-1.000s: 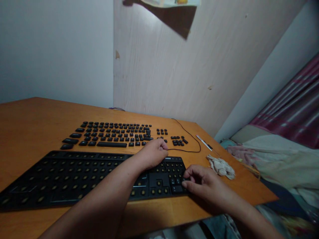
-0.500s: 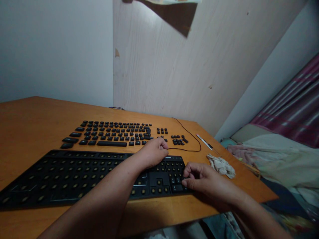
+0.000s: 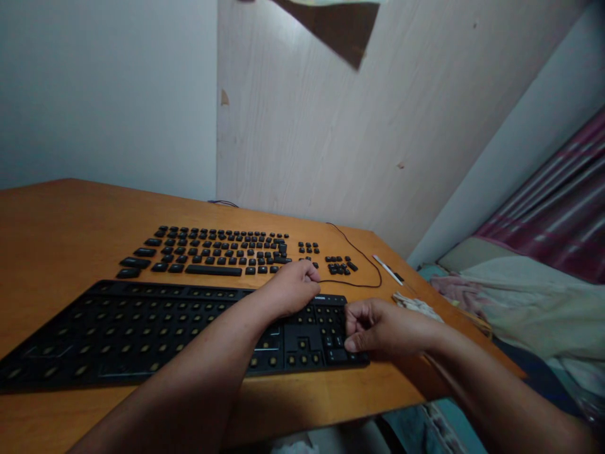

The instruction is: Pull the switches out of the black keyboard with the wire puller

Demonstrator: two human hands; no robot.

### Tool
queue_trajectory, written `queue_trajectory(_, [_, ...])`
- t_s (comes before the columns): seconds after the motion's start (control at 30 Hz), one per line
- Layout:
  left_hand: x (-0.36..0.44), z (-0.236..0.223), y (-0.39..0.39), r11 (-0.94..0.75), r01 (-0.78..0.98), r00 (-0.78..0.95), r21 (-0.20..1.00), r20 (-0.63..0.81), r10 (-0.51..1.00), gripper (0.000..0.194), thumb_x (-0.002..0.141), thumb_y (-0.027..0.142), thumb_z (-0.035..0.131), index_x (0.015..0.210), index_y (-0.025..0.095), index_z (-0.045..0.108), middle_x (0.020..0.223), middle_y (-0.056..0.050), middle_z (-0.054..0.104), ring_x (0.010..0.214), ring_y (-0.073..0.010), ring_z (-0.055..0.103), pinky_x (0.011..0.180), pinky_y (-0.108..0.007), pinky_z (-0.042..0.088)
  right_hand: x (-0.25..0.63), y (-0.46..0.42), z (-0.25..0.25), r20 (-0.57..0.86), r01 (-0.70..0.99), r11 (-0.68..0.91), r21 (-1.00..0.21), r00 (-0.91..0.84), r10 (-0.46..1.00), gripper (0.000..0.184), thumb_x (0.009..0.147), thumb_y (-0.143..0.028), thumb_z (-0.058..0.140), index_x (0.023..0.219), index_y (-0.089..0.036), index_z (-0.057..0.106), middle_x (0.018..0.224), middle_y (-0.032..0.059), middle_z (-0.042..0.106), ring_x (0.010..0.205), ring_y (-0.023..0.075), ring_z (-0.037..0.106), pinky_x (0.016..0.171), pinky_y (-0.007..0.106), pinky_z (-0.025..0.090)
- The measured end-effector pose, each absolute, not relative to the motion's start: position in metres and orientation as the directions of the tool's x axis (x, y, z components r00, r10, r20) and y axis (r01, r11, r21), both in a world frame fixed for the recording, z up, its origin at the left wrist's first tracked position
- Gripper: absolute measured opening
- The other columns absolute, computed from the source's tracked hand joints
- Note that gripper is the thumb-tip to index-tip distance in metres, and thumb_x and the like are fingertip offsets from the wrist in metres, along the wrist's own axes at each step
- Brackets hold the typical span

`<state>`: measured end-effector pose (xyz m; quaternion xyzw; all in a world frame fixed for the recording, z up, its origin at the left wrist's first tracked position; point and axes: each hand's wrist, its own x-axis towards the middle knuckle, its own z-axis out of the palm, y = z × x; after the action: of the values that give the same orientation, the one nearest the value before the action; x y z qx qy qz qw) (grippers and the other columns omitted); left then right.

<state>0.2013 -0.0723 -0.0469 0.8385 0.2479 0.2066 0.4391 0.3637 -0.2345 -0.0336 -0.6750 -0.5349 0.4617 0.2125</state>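
A black computer keyboard (image 3: 189,328) lies along the front of the desk, most of its key positions bare with pale stems showing. Several keycaps sit in the lower part of its number pad. My left hand (image 3: 295,287) rests over the keyboard's upper edge, right of centre, its fingers curled; what they hold, if anything, is hidden. At the number pad's right side, my right hand (image 3: 371,325) has its thumb and fingers bent close on the keys; I cannot make out anything between them. Behind the keyboard, loose black keycaps (image 3: 220,252) lie in rows, with the long space bar (image 3: 213,270) in front.
Smaller groups of number-pad keycaps (image 3: 339,266) lie farther right, beside a thin black cable (image 3: 366,251). A white stick-like tool (image 3: 387,270) and a crumpled cloth (image 3: 416,304) are near the desk's right edge. A wall stands behind the desk (image 3: 70,221); bedding (image 3: 510,284) is at right.
My right hand has shifted slightly left and up over the number pad, its wrist raised and now covering part of the cloth. My left hand stays in place.
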Motion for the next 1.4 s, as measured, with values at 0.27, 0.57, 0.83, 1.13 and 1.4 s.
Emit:
queue_trajectory(0.27, [0.201,-0.046,-0.073,-0.497,0.227,0.796,0.837,0.134,0.59,0.012,0.072,0.02,0.056,0.081,0.017,0.062,0.07,-0.001,0.06,0.066,-0.014,0.054,0.057,-0.024,0.037,0.366,-0.234,-0.032,-0.387,0.49,-0.334,-0.805,-0.008,0.922,0.031,0.07,-0.034,0.077,0.071,-0.016,0.052,0.06,-0.0069,0.05,0.05,0.0048,0.04,0.046,0.017,0.029])
queue_trajectory(0.57, [0.202,-0.048,-0.072,-0.496,0.22,0.795,0.84,0.141,0.591,0.012,0.071,0.02,0.057,0.082,0.017,0.062,0.07,0.0,0.06,0.066,-0.0141,0.054,0.058,-0.025,0.038,0.363,-0.237,-0.032,-0.377,0.505,-0.327,-0.799,0.003,0.926,0.031,0.074,-0.037,0.074,0.071,-0.016,0.051,0.061,-0.0065,0.048,0.051,0.0055,0.04,0.048,0.017,0.03])
queue_trajectory(0.83, [0.202,-0.048,-0.071,-0.497,0.23,0.797,0.837,0.13,0.59,0.012,0.071,0.02,0.056,0.082,0.017,0.061,0.072,-0.001,0.061,0.067,-0.0141,0.054,0.057,-0.024,0.038,0.367,-0.225,-0.032,-0.439,0.519,-0.35,-0.78,-0.055,0.897,0.033,0.068,-0.034,0.079,0.069,-0.016,0.051,0.061,-0.0066,0.053,0.051,0.0054,0.042,0.049,0.018,0.032])
queue_trajectory(1.13, [0.202,-0.048,-0.071,-0.493,0.223,0.8,0.841,0.131,0.586,0.012,0.072,0.022,0.056,0.081,0.018,0.061,0.071,-0.001,0.06,0.066,-0.0143,0.054,0.057,-0.024,0.038,0.369,-0.233,-0.031,-0.41,0.494,-0.345,-0.798,-0.028,0.911,0.027,0.072,-0.031,0.075,0.08,-0.017,0.053,0.064,-0.0059,0.052,0.052,0.0061,0.041,0.048,0.017,0.031])
queue_trajectory(1.4, [0.202,-0.049,-0.07,-0.511,0.22,0.801,0.831,0.145,0.58,0.012,0.073,0.024,0.055,0.082,0.018,0.061,0.071,0.0,0.061,0.066,-0.0146,0.055,0.058,-0.025,0.039,0.349,-0.268,-0.04,-0.029,0.647,-0.15,-0.747,0.193,0.981,0.017,0.089,-0.019,0.046,0.09,-0.019,0.064,0.076,0.0006,0.062,0.069,0.0131,0.057,0.063,0.023,0.044])
